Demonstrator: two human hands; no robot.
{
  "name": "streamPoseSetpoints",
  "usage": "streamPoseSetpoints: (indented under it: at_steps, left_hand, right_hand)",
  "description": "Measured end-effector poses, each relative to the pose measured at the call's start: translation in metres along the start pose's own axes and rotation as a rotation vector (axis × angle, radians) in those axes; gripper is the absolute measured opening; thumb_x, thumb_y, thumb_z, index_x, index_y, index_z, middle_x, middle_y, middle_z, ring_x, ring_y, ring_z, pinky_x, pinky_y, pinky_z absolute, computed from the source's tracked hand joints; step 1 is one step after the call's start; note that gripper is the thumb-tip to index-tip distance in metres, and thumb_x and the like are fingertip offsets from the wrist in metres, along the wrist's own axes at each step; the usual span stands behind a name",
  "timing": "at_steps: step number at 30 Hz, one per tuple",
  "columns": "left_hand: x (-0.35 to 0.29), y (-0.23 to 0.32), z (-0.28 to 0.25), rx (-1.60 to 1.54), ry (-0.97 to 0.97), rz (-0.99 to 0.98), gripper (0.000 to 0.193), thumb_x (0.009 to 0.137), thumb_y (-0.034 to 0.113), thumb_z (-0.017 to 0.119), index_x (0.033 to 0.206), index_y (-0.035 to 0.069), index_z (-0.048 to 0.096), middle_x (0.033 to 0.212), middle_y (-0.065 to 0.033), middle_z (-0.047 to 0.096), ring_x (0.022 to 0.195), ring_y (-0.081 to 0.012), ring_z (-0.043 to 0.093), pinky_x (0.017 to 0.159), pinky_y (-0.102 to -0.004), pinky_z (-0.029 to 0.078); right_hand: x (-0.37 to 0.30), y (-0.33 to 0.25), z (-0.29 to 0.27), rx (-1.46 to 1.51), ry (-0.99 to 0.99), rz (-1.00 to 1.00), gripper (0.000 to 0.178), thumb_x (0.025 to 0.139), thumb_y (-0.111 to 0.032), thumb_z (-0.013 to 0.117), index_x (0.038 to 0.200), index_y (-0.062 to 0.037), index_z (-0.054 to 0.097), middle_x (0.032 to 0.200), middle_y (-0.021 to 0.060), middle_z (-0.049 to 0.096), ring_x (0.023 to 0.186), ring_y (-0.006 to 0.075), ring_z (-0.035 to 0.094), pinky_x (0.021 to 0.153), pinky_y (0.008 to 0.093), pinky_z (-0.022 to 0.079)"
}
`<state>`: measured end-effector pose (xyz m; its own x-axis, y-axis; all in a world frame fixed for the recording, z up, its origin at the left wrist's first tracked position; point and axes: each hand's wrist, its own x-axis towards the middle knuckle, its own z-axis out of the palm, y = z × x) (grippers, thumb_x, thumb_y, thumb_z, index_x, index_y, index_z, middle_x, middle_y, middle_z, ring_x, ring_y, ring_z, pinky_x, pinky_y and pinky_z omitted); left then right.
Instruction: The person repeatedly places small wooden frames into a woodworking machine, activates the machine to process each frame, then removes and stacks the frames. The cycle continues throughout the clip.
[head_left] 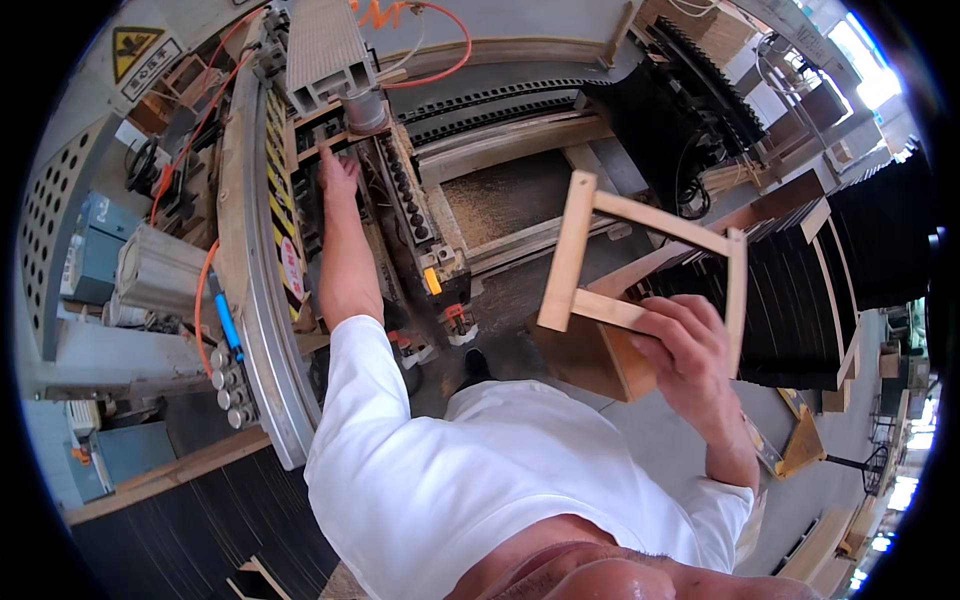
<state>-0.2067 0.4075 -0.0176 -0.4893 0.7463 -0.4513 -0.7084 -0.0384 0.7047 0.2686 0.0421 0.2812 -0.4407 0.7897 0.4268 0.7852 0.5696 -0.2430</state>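
My right hand [690, 350] is closed round the lower crossbar of a light wooden frame [568, 255], holding it raised beside the machine. Two side bars joined by two crossbars make up this frame. My left arm reaches into the machine [410, 195]. There my left hand [341, 175] has its fingers apart at a thin wooden strip [322, 150], just below a metal cylinder [365, 112]. Whether the fingertips press on that strip I cannot make out.
Yellow-black hazard tape [281, 190] runs along the machine's left rail. Sawdust [510, 200] covers a panel inside it. A brown box-like wooden piece [600, 360] stands below the held frame. Dark panels [770, 300] are stacked at right, and more dark panels [190, 530] lie at lower left.
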Motion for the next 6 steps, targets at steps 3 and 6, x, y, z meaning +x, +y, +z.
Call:
streamPoseSetpoints:
  at_steps: [3,6]
  left_hand:
    - [0.028,0.009,0.008,-0.035,0.05,0.041,0.073,0.093,0.042,0.058,0.141,-0.005,0.027,0.129,-0.0232,0.048,0.117,-0.039,0.052,0.099,-0.0522,0.047]
    - [0.058,0.004,-0.004,-0.122,-0.019,0.062,0.073,0.094,0.036,0.06,0.145,-0.002,0.023,0.138,-0.0226,0.039,0.125,-0.0391,0.045,0.097,-0.0575,0.047]
  right_hand:
    - [0.014,0.006,0.031,0.055,-0.029,0.005,0.025,0.067,-0.002,0.074,0.09,-0.006,0.064,0.093,0.0067,0.066,0.083,0.0262,0.06,0.075,0.0372,0.048]
    - [0.032,0.016,0.06,0.116,-0.052,-0.004,0.022,0.069,-0.003,0.072,0.089,-0.0076,0.064,0.093,0.0069,0.067,0.083,0.0263,0.06,0.077,0.037,0.049]
